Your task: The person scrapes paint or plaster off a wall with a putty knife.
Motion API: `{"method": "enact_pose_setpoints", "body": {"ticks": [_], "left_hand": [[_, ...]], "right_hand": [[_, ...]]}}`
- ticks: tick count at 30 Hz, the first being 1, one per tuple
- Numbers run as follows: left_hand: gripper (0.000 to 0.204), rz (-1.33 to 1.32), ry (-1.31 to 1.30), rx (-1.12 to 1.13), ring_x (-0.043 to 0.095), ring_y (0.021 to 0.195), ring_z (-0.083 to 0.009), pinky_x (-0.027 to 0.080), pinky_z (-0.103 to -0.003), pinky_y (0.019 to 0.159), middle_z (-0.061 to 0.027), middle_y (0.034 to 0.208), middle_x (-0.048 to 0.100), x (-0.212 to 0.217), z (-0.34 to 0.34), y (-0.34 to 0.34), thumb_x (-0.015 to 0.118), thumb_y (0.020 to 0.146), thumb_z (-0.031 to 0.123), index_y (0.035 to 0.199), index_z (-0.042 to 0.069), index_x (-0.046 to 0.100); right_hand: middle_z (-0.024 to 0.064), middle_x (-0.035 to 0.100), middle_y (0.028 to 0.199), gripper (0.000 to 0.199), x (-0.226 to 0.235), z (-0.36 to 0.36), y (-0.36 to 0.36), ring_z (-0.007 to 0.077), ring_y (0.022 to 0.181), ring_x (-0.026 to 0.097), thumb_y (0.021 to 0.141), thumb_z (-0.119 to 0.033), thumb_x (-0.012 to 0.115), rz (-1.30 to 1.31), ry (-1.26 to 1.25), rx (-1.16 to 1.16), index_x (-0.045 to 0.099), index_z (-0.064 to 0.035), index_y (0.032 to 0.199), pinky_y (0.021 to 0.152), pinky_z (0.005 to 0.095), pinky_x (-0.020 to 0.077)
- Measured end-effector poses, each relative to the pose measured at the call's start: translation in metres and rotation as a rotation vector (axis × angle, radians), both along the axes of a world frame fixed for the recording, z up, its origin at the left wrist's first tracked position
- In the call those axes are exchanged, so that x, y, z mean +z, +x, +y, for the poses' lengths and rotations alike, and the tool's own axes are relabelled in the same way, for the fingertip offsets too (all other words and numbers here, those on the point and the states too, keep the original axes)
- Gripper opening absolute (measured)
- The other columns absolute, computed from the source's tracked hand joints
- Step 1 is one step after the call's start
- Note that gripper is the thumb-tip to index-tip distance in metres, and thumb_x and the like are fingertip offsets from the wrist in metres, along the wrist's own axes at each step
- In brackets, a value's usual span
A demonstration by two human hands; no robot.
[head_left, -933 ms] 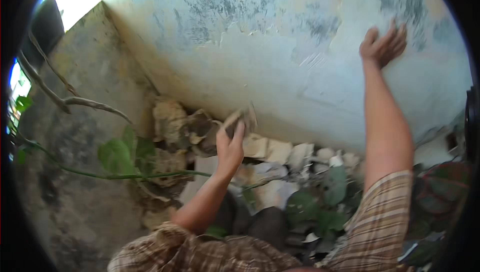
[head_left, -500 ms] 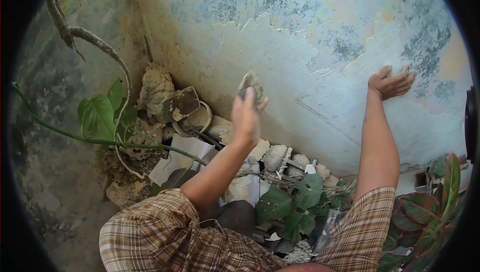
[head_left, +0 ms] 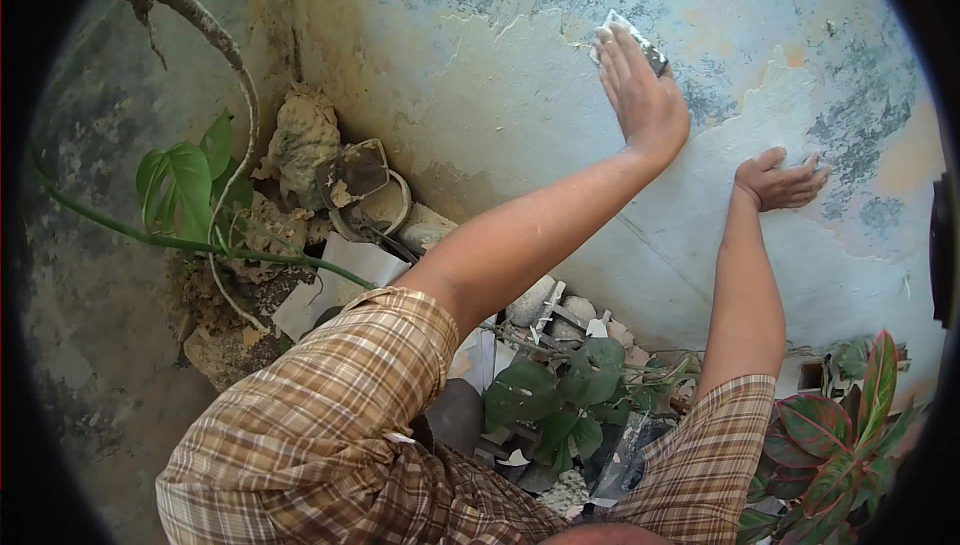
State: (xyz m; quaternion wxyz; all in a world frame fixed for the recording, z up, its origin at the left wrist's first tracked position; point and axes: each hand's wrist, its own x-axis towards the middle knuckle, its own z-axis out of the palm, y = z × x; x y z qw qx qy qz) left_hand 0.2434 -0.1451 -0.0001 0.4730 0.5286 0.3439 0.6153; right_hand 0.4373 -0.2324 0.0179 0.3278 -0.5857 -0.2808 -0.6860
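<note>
Flat piece (head_left: 646, 43), dark, pale-edged: clasped in left grip (head_left: 647, 105) against peeling wall (head_left: 530, 115). Right grip (head_left: 782, 183): fingers extended and parted, lower, at same wall.

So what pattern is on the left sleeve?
The left sleeve is plaid, brown with pale lines; it shows best in the head view.

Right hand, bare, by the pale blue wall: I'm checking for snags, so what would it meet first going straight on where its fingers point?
Probably the dark grey, speckled patch on the pale blue wall, just beyond the bare right hand; how close the palm is to the surface is unclear.
</note>
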Motion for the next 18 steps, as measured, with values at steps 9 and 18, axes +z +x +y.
{"method": "enact_pose_setpoints", "body": {"ticks": [9,18], "left_hand": [[0.071,-0.026,0.230,0.197,0.007,0.142,-0.0418,0.005,-0.046,0.117,-0.0325,0.149,0.011,-0.003,0.028,0.013,0.049,0.085,-0.003,0.143,-0.014,0.009],[0.071,-0.054,0.176,0.333,0.008,0.143,-0.0410,0.004,-0.046,0.118,-0.0315,0.150,0.014,-0.008,0.049,0.017,0.045,0.080,-0.005,0.143,-0.012,0.013]], "right_hand": [[0.0252,0.033,0.142,0.056,-0.002,0.004,0.000,0.0423,0.131,0.032,0.084,-0.036,0.048,0.030,0.016,0.024,0.042,-0.0062,0.130,0.105,0.0574,0.0218],[0.0253,0.033,0.142,0.055,-0.002,0.000,0.004,0.0419,0.131,0.032,0.084,-0.037,0.047,0.007,0.005,0.005,0.043,-0.0068,0.130,0.105,0.0576,0.0226]]}}
